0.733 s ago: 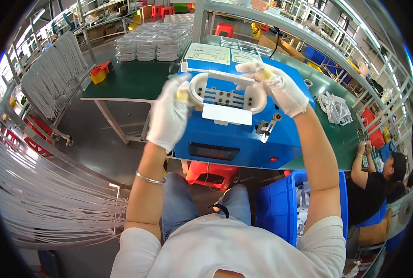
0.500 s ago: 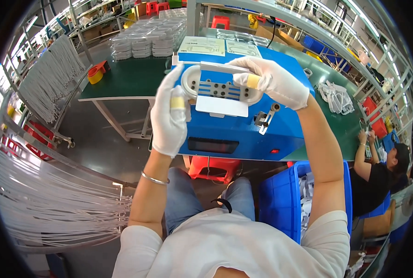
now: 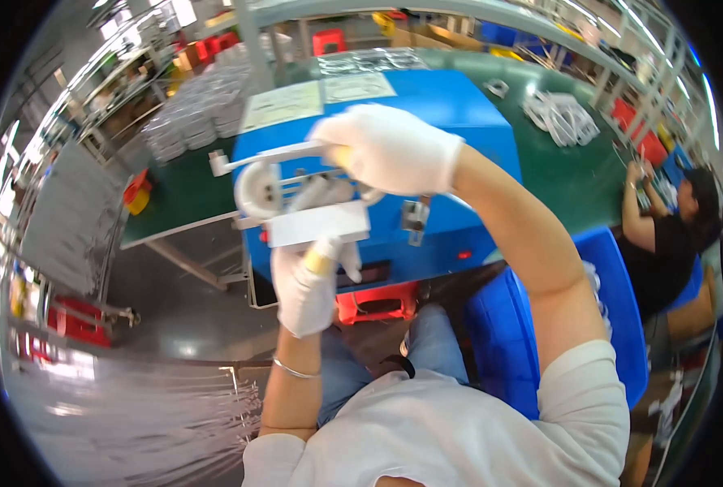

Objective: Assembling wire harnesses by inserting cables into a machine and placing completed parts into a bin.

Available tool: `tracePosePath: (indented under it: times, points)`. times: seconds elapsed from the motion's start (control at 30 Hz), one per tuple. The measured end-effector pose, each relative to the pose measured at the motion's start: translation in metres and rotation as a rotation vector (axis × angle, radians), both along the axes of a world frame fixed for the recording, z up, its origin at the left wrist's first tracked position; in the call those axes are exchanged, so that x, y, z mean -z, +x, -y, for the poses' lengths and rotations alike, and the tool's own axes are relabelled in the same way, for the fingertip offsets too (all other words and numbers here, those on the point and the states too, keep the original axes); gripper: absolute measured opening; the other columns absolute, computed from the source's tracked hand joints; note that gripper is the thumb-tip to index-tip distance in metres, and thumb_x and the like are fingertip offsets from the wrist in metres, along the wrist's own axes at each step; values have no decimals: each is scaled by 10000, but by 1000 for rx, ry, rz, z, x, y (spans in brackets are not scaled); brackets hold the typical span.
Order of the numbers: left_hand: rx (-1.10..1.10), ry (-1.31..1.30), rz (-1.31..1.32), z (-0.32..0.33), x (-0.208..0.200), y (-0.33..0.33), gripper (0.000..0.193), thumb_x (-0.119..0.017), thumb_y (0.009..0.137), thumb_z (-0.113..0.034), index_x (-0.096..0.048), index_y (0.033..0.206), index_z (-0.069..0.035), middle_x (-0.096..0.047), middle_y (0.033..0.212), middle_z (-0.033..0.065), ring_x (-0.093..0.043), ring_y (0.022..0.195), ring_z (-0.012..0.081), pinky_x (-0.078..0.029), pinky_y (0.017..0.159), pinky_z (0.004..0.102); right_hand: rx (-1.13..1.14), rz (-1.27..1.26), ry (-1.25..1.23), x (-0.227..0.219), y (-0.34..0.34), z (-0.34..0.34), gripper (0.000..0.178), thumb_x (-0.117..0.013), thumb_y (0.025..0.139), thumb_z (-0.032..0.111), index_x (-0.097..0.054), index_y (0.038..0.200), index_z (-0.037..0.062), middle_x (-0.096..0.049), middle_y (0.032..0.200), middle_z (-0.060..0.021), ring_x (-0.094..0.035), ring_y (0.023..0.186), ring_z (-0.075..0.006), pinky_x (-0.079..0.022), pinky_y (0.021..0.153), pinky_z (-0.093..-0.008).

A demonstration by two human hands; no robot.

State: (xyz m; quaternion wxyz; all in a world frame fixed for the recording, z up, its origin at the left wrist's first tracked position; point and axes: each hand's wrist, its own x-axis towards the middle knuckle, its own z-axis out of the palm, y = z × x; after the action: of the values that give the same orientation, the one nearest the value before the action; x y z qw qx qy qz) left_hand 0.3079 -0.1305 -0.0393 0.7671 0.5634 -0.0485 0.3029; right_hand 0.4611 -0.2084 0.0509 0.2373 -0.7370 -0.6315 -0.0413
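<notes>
On the blue bench machine [image 3: 426,105] sits a winding fixture with a rounded white end [image 3: 257,191] and metal bars. My left hand [image 3: 303,292], in a white glove with a yellow finger wrap, grips a flat white card-like piece [image 3: 317,225] at the fixture's near side. Its thumb lies on the near face; the other fingers are partly hidden behind. My right hand [image 3: 394,150], gloved too, is closed over the fixture's far side on a narrow white strip [image 3: 284,152]. A small white plug-like end [image 3: 218,162] sticks out left of that strip. Motion blurs both hands slightly.
A blue bin [image 3: 503,333] with white pieces stands at my right. White cable bundles [image 3: 563,118] lie on the green table [image 3: 552,187]. Clear plastic trays [image 3: 195,114] are stacked at the far left. A rack of white cables [image 3: 134,406] stands near left; a co-worker [image 3: 662,243] sits at right.
My left hand has come down from the fixture's left end to the near white piece. My right hand has moved left along the far side. The whole view has shifted.
</notes>
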Motion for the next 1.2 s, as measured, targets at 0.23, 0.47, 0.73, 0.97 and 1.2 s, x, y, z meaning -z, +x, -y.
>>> tracePosePath:
  times: [0.23, 0.47, 0.73, 0.97, 1.2]
  points:
    - [-74, -14, 2, -2, -4, 6, 762, -707, 768, -419, -409, 1235, 105, -578, 883, 140, -500, 564, 121, -378, 420, 218, 37, 28, 93, 1, -13, 8, 112, -604, 746, 91, -619, 851, 57, -646, 768, -164, -629, 768, -355, -499, 664, -427]
    - [-208, -68, 67, 1, 2, -14, 753, -743, 730, -396, -411, 1280, -2, -557, 1139, 185, -579, 722, 191, -448, 492, 232, 66, 146, -25, -23, -32, 18, 170, -627, 718, 161, -635, 799, 12, -634, 711, -172, -635, 669, -356, -512, 599, -394]
    - [-150, 412, -246, -44, -3, -69, 1086, -797, 625, -540, -298, 1382, 57, -538, 1155, 207, -535, 576, 113, -409, 507, 193, 508, -909, 274, -7, 94, 147, 196, -623, 848, 201, -655, 946, 34, -496, 600, 13, -374, 458, -83, -282, 425, -228]
    - [-66, 405, -445, -30, 19, -60, 1027, -740, 684, -568, -315, 1377, 61, -571, 1076, 169, -534, 581, 110, -411, 533, 197, 1266, -1087, 773, 120, 191, 317, 272, -570, 874, 233, -640, 982, -5, -635, 802, -137, -615, 655, -232, -530, 595, -370]
    - [-174, 469, -491, -23, 18, -62, 994, -707, 727, -546, -293, 1390, 68, -572, 1095, 175, -542, 612, 114, -420, 557, 198, 517, 281, -1338, 271, 112, 417, 273, -661, 652, 97, -680, 924, 109, -681, 855, -105, -670, 814, -286, -540, 697, -381]
